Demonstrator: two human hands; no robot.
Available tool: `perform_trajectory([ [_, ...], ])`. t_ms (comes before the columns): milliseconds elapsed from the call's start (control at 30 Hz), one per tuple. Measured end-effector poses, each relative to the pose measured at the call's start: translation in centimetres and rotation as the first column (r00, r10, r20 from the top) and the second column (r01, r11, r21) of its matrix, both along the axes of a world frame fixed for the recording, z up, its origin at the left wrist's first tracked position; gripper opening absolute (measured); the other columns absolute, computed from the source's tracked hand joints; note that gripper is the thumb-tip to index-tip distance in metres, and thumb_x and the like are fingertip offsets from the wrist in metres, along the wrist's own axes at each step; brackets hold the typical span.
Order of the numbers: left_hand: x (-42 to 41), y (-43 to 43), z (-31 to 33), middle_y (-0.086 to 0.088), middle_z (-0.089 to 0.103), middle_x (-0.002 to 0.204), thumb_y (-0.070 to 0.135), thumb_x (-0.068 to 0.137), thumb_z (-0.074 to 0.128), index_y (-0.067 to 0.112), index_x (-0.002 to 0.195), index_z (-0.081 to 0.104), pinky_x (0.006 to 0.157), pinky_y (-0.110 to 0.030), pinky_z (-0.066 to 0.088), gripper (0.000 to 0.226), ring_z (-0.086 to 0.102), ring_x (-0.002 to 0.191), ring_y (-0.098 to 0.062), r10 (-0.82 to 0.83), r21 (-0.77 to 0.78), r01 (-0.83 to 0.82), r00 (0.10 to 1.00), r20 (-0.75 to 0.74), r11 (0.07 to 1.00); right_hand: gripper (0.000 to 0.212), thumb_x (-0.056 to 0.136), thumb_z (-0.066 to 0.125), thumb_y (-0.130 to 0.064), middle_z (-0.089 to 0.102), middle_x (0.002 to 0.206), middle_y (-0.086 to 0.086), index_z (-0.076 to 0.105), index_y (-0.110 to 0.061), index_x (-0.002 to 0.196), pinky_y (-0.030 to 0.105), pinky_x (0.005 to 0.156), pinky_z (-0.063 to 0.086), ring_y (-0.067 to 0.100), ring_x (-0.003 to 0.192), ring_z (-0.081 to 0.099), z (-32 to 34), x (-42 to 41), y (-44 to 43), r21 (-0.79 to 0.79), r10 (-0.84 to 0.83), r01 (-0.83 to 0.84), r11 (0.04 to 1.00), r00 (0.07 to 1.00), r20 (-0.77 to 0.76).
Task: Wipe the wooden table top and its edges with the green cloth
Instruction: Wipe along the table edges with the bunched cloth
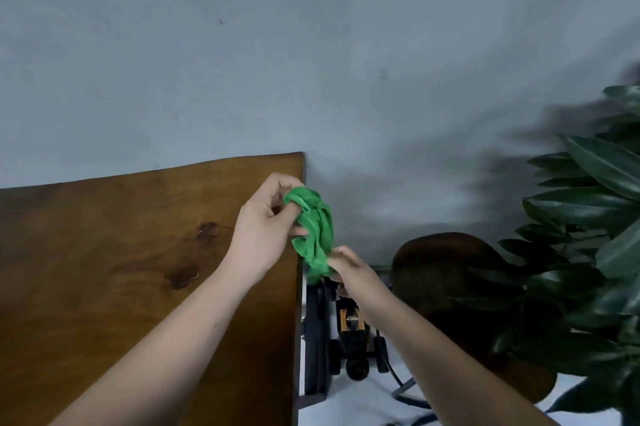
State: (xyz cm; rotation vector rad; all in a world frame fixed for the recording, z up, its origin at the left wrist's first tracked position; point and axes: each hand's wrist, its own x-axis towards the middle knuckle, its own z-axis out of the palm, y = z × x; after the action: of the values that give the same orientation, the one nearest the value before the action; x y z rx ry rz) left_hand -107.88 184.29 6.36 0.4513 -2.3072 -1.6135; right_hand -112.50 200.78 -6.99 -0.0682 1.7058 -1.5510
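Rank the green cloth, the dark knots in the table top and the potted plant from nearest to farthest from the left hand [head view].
From the left hand:
1. Green cloth, gripped in its fingers at the table's right edge.
2. Dark knots, to its left on the table top.
3. Potted plant, far right.

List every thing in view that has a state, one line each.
green cloth: bunched, held by both hands over the table's right edge
left hand: gripping the cloth's upper part
right hand: pinching the cloth's lower end
wooden table top: bare, nothing on it
plant: upright, right of the table
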Motion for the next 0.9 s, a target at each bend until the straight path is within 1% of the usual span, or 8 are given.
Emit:
perform_trajectory([
  [133,0.7,0.2,-1.3,-0.002,0.077,0.104,-0.008,0.105,0.06,0.019,0.105,0.07,0.087,-0.049,0.068,0.028,0.078,0.098,-0.021,-0.005,-0.053,0.001,0.998,-0.069,0.999,0.035,0.114,0.057,-0.022,0.072,0.135,0.031,0.056,0.001,0.139,0.054,0.101,0.059,0.041,0.116,0.075,0.1,-2.6,-0.5,-0.258,-0.138,0.232,0.938,0.932,0.336],
  [233,1.6,0.7,-3.3,0.002,0.075,0.11,-0.012,0.098,0.065,0.022,0.107,0.074,0.086,-0.051,0.066,0.036,0.077,0.1,-0.024,-0.067,-0.266,0.043,0.994,-0.084,0.963,0.041,0.117,0.051,-0.026,0.076,0.132,0.026,0.058,-0.001,0.149,0.05,0.093,0.065,0.036,0.109,0.079,1.8,-4.1,-0.8,-0.332,-0.216,0.39,0.859,0.864,0.455],
  [333,1.8,1.4,-5.2,0.007,0.072,0.122,-0.015,0.091,0.071,0.017,0.108,0.076,0.09,-0.038,0.062,0.037,0.073,0.112,-0.017,-0.113,-0.43,0.069,0.991,-0.078,0.9,0.052,0.117,0.045,-0.046,0.076,0.139,0.019,0.068,-0.01,0.147,0.051,0.103,0.06,0.034,0.122,0.075,3.3,-4.4,-1.0,-0.389,-0.155,0.371,0.843,0.86,0.486],
  [433,1.2,1.3,-6.3,0.01,0.065,0.133,-0.006,0.092,0.072,0.019,0.116,0.076,0.093,-0.025,0.056,0.036,0.069,0.117,-0.011,-0.123,-0.467,0.113,0.992,0.009,0.877,0.049,0.116,0.051,-0.047,0.07,0.15,0.016,0.063,-0.021,0.155,0.057,0.115,0.053,0.034,0.137,0.068,3.2,-3.9,-1.4,-0.426,-0.038,0.231,0.875,0.909,0.414],
  [567,0.9,-0.2,-7.3,0.014,0.055,0.152,0.011,0.1,0.073,0.025,0.142,0.067,0.12,-0.024,0.044,0.045,0.05,0.145,0.001,-0.217,-0.476,0.279,0.959,0.183,0.834,0.033,0.115,0.057,-0.02,0.076,0.139,0.014,0.066,-0.024,0.147,0.046,0.096,0.062,0.032,0.126,0.075,1.8,-5.7,-3.2,-0.387,-0.093,0.232,0.892,0.934,0.345],
  [667,1.6,-1.6,-7.1,0.023,0.048,0.16,0.024,0.106,0.07,0.032,0.153,0.058,0.108,-0.008,0.045,0.049,0.053,0.138,0.003,-0.154,-0.503,0.277,0.95,0.271,0.819,0.029,0.111,0.061,-0.011,0.077,0.132,0.012,0.065,-0.027,0.134,0.045,0.085,0.066,0.031,0.113,0.079,-0.1,-9.2,-6.0,-0.197,-0.205,0.235,0.952,0.965,0.163],
  [733,2.4,-2.8,-7.2,0.027,0.043,0.162,0.031,0.108,0.067,0.035,0.154,0.056,0.103,0.001,0.037,0.047,0.05,0.137,0.004,-0.07,-0.546,0.248,0.943,0.326,0.8,0.031,0.109,0.063,-0.011,0.074,0.132,0.006,0.061,-0.032,0.132,0.05,0.094,0.065,0.028,0.116,0.075,-0.6,-11.8,-8.2,-0.101,-0.213,0.211,0.972,0.977,-0.01],
  [900,4.8,-5.4,-8.5,0.019,0.039,0.17,0.04,0.107,0.067,0.037,0.156,0.053,0.129,-0.037,0.037,0.051,0.036,0.158,-0.005,0.046,-0.621,0.227,0.919,0.391,0.751,0.052,0.109,0.052,-0.003,0.067,0.134,-0.001,0.054,-0.028,0.155,0.04,0.102,0.056,0.024,0.123,0.066,-1.1,-18.2,-14.2,-0.047,-0.099,0.089,0.995,0.956,-0.278],
])
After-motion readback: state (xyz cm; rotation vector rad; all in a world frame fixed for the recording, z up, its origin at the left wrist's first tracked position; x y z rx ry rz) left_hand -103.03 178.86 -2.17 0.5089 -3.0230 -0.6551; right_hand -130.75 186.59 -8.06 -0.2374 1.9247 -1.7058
